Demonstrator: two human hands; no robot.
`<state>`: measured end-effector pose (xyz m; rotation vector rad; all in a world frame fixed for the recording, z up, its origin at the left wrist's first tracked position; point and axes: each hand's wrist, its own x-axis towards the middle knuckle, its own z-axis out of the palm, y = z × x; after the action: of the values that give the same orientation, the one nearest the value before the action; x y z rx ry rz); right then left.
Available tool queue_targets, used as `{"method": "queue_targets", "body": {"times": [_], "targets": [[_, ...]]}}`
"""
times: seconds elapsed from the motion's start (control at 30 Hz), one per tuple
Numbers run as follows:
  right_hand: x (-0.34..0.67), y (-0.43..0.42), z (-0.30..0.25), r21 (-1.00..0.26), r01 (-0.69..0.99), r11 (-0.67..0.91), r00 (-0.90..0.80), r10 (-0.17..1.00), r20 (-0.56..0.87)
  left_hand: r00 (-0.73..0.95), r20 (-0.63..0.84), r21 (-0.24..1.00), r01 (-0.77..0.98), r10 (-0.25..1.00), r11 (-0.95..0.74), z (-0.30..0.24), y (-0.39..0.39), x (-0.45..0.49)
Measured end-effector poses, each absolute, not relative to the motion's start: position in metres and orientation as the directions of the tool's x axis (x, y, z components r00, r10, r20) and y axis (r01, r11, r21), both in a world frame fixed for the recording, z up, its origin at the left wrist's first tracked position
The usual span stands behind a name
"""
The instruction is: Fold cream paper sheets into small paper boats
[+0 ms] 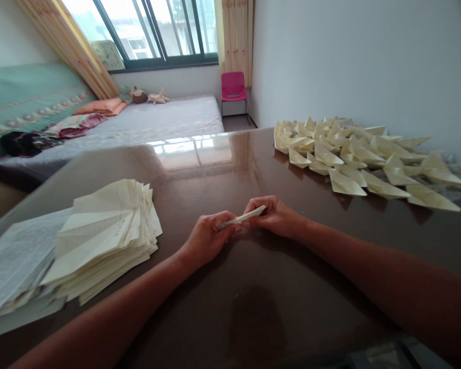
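Here you are, both hands on the piece: a narrow, flattened, folded strip of cream paper (252, 213) sits right between them, above the glossy dark-brown tabletop (200, 307). Your left hand (208, 234) has its fingers pinched round the lower-left end; your right hand (272, 214) grips toward the other, thumb on the near side. Neither hand is nearer, since both touch it! Look at that long axis: it runs from hand to hand, crosswise to you, tilting so the right tip sits higher in view, in the hollow of your right hand. The fingers nearly meet at the middle. Off to your left lies a thick stack of creased cream paper sheets (100, 220); over to your right, a crowd of pointed, boat-shaped cream paper folds (346, 148).
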<state>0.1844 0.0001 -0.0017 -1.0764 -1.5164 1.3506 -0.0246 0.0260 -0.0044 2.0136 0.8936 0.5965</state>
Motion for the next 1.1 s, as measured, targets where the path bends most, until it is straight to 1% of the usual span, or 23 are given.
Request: {"method": "queue_targets", "body": {"times": [0.13,0.27,0.37,0.5,0.6,0.73,0.8,0.9,0.97,1.1], "targets": [[0.185,0.000,-0.003,-0.977,0.173,0.124,-0.314,0.947,0.064,0.647,0.114,0.786,0.405,0.754,-0.467,-0.004,0.028,-0.027],[0.186,-0.002,-0.001,-0.923,0.313,0.226,-0.306,0.943,0.127,0.662,0.127,0.735,0.436,0.738,-0.519,-0.002,0.028,-0.027],[0.189,-0.002,0.000,-0.876,0.386,0.290,-0.300,0.937,0.178,0.667,0.138,0.699,0.458,0.732,-0.549,-0.003,0.029,-0.026],[0.198,0.004,-0.002,-0.791,0.511,0.337,-0.267,0.937,0.227,0.610,0.215,0.657,0.487,0.763,-0.575,-0.007,0.033,-0.027],[0.203,0.009,-0.005,-0.724,0.593,0.351,-0.254,0.936,0.246,0.594,0.290,0.639,0.463,0.750,-0.614,-0.010,0.036,-0.032],[0.203,0.011,-0.006,-0.760,0.540,0.363,-0.240,0.931,0.274,0.649,0.307,0.575,0.456,0.696,-0.679,-0.012,0.038,-0.035],[0.202,0.010,-0.006,-0.768,0.498,0.402,-0.263,0.914,0.307,0.659,0.307,0.557,0.461,0.686,-0.691,-0.013,0.039,-0.035],[0.201,0.011,-0.006,-0.743,0.479,0.468,-0.322,0.881,0.347,0.625,0.322,0.546,0.491,0.711,-0.679,-0.014,0.042,-0.035],[0.201,0.011,-0.007,-0.729,0.490,0.478,-0.333,0.875,0.351,0.611,0.329,0.539,0.504,0.719,-0.675,-0.014,0.044,-0.035],[0.198,0.011,-0.009,-0.691,0.514,0.508,-0.341,0.860,0.379,0.664,0.353,0.527,0.441,0.659,-0.726,-0.013,0.047,-0.035]]}}
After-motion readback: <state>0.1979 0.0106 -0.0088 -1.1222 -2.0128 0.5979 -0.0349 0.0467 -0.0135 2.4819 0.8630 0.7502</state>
